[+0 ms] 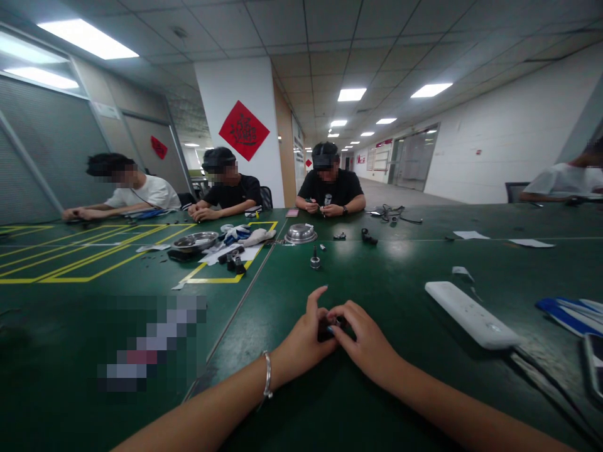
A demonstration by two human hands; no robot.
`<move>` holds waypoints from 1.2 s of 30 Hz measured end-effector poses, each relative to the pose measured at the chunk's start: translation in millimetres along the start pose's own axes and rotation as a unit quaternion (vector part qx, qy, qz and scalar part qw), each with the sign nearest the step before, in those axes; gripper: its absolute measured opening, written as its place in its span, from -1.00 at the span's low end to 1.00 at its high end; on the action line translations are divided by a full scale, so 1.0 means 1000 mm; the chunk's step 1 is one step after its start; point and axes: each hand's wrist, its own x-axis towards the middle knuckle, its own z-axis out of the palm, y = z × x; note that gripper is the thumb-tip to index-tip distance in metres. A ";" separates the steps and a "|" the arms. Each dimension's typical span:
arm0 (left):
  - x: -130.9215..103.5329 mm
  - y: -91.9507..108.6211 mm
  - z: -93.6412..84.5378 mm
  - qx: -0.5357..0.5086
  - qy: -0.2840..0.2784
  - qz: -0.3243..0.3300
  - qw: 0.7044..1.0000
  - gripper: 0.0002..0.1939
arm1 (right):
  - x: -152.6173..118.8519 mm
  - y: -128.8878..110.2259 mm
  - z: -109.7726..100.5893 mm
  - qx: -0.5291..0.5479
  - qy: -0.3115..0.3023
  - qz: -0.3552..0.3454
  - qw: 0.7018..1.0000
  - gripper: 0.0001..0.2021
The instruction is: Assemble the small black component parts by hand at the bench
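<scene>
Over the green table (282,351), my left hand (308,333) and my right hand (360,333) meet near the middle. Between their fingertips is a small dark metallic part (338,321), mostly hidden by the fingers. One finger of my left hand points up, while its other fingers curl round the part. My right thumb and fingers pinch it from the other side. Beyond my hands, a small metal piece with a thin upright stem (315,260) stands on the table, and a small light cylinder (323,247) lies behind it.
A white power strip (471,314) with a cable lies at right, near blue-white gloves (572,314) and a phone (594,361). Farther off are a metal bowl (300,233), a metal dish (195,241) and black parts (370,236). Several people sit around the table.
</scene>
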 end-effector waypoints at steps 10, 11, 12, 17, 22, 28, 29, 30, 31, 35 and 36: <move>0.000 0.003 0.000 0.011 -0.013 0.015 1.000 -0.23 | 0.002 0.000 0.000 0.016 0.004 0.017 1.000 -0.81; 0.000 0.004 0.000 0.013 -0.014 0.013 1.000 -0.23 | 0.002 0.000 0.001 0.012 0.006 0.018 1.000 -0.80; 0.000 0.004 -0.001 0.017 -0.015 0.010 1.000 -0.23 | 0.001 0.001 0.002 0.006 0.010 0.017 1.000 -0.78; -0.001 0.005 -0.001 0.024 -0.014 0.002 1.000 -0.22 | -0.002 -0.002 0.001 -0.011 0.040 -0.004 0.999 -0.70; -0.002 0.007 0.000 -0.010 -0.019 0.002 1.000 -0.22 | -0.001 -0.003 -0.003 0.013 0.043 -0.026 0.999 -0.81; -0.001 0.005 0.000 0.007 -0.007 -0.013 1.000 -0.19 | 0.001 0.009 -0.001 0.009 0.055 0.003 0.998 -0.90; -0.001 0.005 0.000 0.012 -0.005 -0.013 1.000 -0.18 | 0.002 0.011 -0.001 0.009 0.055 0.011 0.998 -0.91; 0.000 0.004 0.000 0.015 -0.003 -0.012 1.000 -0.18 | 0.002 0.012 0.000 0.008 0.053 0.021 0.998 -0.92; 0.000 0.003 0.001 0.017 -0.001 -0.011 1.000 -0.18 | 0.002 0.014 0.000 0.005 0.052 0.031 0.998 -0.94; -0.001 0.003 0.001 0.025 0.004 -0.004 1.000 -0.20 | 0.002 0.016 0.002 -0.009 0.047 0.068 0.997 -0.86; -0.001 0.004 0.001 0.024 0.004 0.000 1.000 -0.21 | 0.001 0.016 0.002 -0.007 0.047 0.075 0.996 -0.79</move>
